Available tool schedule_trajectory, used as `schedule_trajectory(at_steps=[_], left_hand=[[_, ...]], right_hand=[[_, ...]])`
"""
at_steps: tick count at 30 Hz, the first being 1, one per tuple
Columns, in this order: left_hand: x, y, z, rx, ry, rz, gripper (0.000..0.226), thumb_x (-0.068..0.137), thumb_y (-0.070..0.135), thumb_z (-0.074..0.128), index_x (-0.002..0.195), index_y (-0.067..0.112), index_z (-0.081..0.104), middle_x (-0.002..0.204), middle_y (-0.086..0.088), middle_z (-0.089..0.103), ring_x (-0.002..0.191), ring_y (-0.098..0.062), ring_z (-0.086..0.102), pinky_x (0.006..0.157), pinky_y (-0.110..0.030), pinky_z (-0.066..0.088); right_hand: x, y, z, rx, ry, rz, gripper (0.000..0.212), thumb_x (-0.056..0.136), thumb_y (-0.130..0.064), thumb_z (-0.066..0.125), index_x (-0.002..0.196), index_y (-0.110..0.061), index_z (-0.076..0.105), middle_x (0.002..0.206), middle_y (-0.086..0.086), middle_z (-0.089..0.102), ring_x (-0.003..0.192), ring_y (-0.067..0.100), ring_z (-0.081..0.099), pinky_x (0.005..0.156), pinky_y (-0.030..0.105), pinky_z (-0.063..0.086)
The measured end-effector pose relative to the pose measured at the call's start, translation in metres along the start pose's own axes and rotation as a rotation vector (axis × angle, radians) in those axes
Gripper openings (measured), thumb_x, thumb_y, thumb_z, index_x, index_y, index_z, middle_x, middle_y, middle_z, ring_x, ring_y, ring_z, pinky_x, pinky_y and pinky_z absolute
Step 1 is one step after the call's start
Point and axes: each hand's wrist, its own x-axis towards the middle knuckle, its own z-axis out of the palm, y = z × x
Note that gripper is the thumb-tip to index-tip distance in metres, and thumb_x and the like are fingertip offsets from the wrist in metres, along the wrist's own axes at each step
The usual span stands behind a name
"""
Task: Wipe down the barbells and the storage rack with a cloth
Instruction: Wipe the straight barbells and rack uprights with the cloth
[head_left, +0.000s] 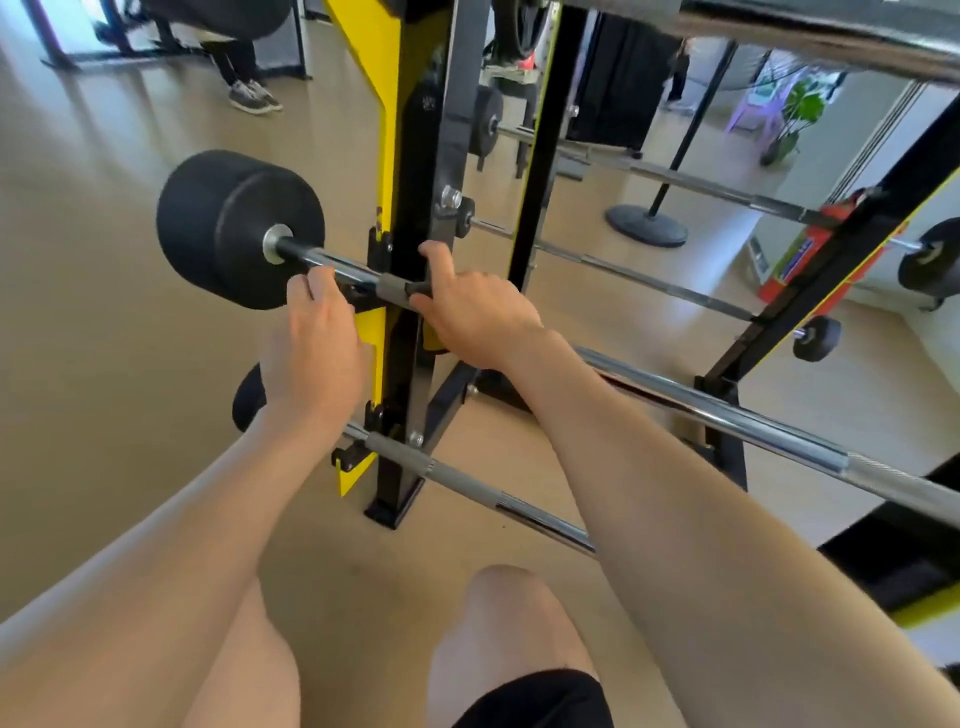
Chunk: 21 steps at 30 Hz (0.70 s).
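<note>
My left hand (311, 338) and right hand (470, 317) both curl round the bar (727, 415), which runs sideways across the rack post (410, 156), lefty nearer the weight (228, 223).

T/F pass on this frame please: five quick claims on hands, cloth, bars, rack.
1. Both hands grip the same bar. True: the left hand and right hand both curl round the barbell.
2. The right hand holds a cloth. False: no cloth shows in either hand.
3. The black weight at the bar's end lies on the floor. False: it hangs clear of the floor, beside the rack upright.
4. A second bar sits on the rack below the gripped one. True: the lower barbell.
5. The rack upright is red. False: it is yellow and black.
</note>
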Motion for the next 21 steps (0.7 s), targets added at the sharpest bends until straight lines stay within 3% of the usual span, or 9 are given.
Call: schedule_trajectory(at_steps=[2, 4, 8, 11, 15, 17, 19, 21], left_hand=[[0.004, -0.007, -0.004, 0.025, -0.002, 0.027, 0.041, 0.104, 0.025, 0.061, 0.137, 0.003, 0.051, 0.099, -0.013, 0.068, 0.076, -0.024, 0.070, 0.057, -0.029, 0.049], [0.012, -0.009, -0.009, 0.012, -0.012, 0.017, 0.045, 0.101, 0.029, 0.066, 0.137, 0.006, 0.051, 0.095, -0.010, 0.071, 0.077, -0.025, 0.073, 0.056, -0.032, 0.051], [0.025, -0.018, -0.008, -0.036, -0.081, -0.096, 0.031, 0.096, 0.039, 0.072, 0.111, 0.012, 0.065, 0.084, -0.002, 0.069, 0.074, -0.022, 0.070, 0.054, -0.031, 0.046], [0.027, -0.028, -0.005, -0.109, -0.117, -0.097, 0.023, 0.095, 0.043, 0.073, 0.093, 0.020, 0.070, 0.075, 0.006, 0.068, 0.067, -0.014, 0.067, 0.049, -0.024, 0.038], [0.033, -0.037, -0.006, -0.213, -0.140, -0.093, 0.019, 0.092, 0.040, 0.076, 0.081, 0.026, 0.072, 0.066, 0.012, 0.065, 0.061, -0.007, 0.064, 0.050, -0.025, 0.046], [0.035, -0.040, -0.007, -0.267, -0.152, -0.086, 0.015, 0.091, 0.036, 0.077, 0.080, 0.027, 0.073, 0.067, 0.012, 0.065, 0.062, -0.008, 0.065, 0.051, -0.026, 0.046], [0.037, -0.045, -0.008, -0.293, -0.163, -0.078, 0.012, 0.091, 0.036, 0.078, 0.085, 0.026, 0.074, 0.073, 0.013, 0.067, 0.066, -0.010, 0.065, 0.051, -0.025, 0.044], [0.040, -0.048, -0.004, -0.329, -0.165, -0.107, 0.018, 0.087, 0.043, 0.081, 0.088, 0.026, 0.074, 0.078, 0.014, 0.068, 0.069, -0.007, 0.065, 0.054, -0.026, 0.048]], right_hand=[[0.000, -0.008, -0.002, 0.185, 0.100, 0.145, 0.037, 0.108, -0.047, 0.044, 0.134, -0.023, 0.032, 0.083, -0.005, 0.064, 0.063, 0.014, 0.063, 0.058, 0.038, 0.057], [-0.013, -0.010, -0.001, 0.142, 0.156, 0.105, 0.033, 0.105, -0.052, 0.045, 0.122, -0.024, 0.035, 0.080, -0.008, 0.061, 0.063, 0.013, 0.063, 0.056, 0.036, 0.055], [-0.052, 0.013, -0.005, 0.044, 0.036, -0.117, 0.041, 0.101, -0.034, 0.053, 0.137, -0.029, 0.036, 0.110, -0.002, 0.064, 0.087, 0.018, 0.062, 0.070, 0.036, 0.054], [-0.056, 0.021, -0.009, -0.042, 0.003, -0.040, 0.051, 0.104, -0.025, 0.056, 0.147, -0.029, 0.030, 0.121, 0.001, 0.064, 0.099, 0.023, 0.064, 0.077, 0.038, 0.057], [-0.027, -0.009, 0.000, -0.127, 0.034, -0.109, 0.041, 0.107, -0.019, 0.054, 0.147, -0.019, 0.042, 0.130, 0.009, 0.063, 0.114, 0.031, 0.066, 0.089, 0.043, 0.057], [-0.006, -0.035, 0.005, 0.058, -0.003, -0.180, 0.036, 0.108, -0.020, 0.051, 0.144, -0.018, 0.052, 0.138, 0.008, 0.061, 0.125, 0.026, 0.061, 0.104, 0.042, 0.052], [0.018, -0.062, 0.003, 0.373, 0.063, -0.128, 0.029, 0.109, -0.021, 0.049, 0.134, -0.016, 0.062, 0.121, 0.003, 0.068, 0.107, 0.017, 0.065, 0.098, 0.037, 0.053], [0.044, -0.083, -0.004, 0.574, 0.211, -0.048, 0.028, 0.108, -0.023, 0.050, 0.130, -0.017, 0.067, 0.113, -0.002, 0.072, 0.103, 0.014, 0.065, 0.094, 0.032, 0.053]])
